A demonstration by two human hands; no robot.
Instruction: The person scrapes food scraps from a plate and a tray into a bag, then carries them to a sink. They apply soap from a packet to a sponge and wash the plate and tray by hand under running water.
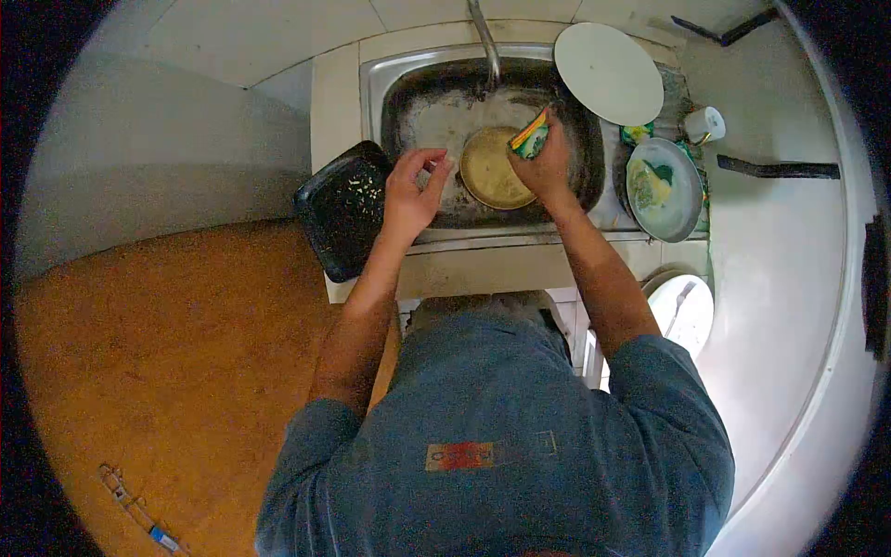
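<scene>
The right hand [546,167] grips a yellow-green sponge [530,136], pressing it against the upper right edge of the brown plate [489,167], which lies in the steel sink [408,102] under the tap [484,42]. The left hand [409,190] hovers just left of the plate, fingers loosely curled and holding nothing — its tips near the rim, though I cannot tell whether they touch. By my judgement the scrubbing is under way and rinsing is yet to come. One black tray [342,209] with crumbs leans at the sink's left edge, seemingly unwashed. To the right: one white round plate [608,72], one grey dish [664,190] holding soap and a scourer, one white cup [703,123] — and one more white dish [682,311] lower down.
</scene>
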